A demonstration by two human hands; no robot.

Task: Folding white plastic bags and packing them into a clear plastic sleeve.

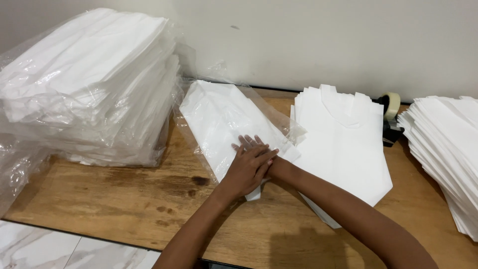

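A bundle of folded white bags (219, 114) lies tilted on the wooden table (124, 199), partly inside a clear plastic sleeve (279, 122). My left hand (246, 172) rests flat on the near end of this bundle, fingers spread. My right hand (250, 143) lies flat on the same bundle, mostly hidden under the left hand, with only its fingertips showing. Neither hand grips anything. Just to the right lies an unwrapped pile of white bags (343, 144) with handle cut-outs.
A tall stack of plastic-wrapped white bundles (89, 84) fills the left of the table. Another pile of white bags (443, 144) sits at the right edge. A tape dispenser (391, 117) stands by the wall. Pale marble tiles (50, 249) show below the table's front edge.
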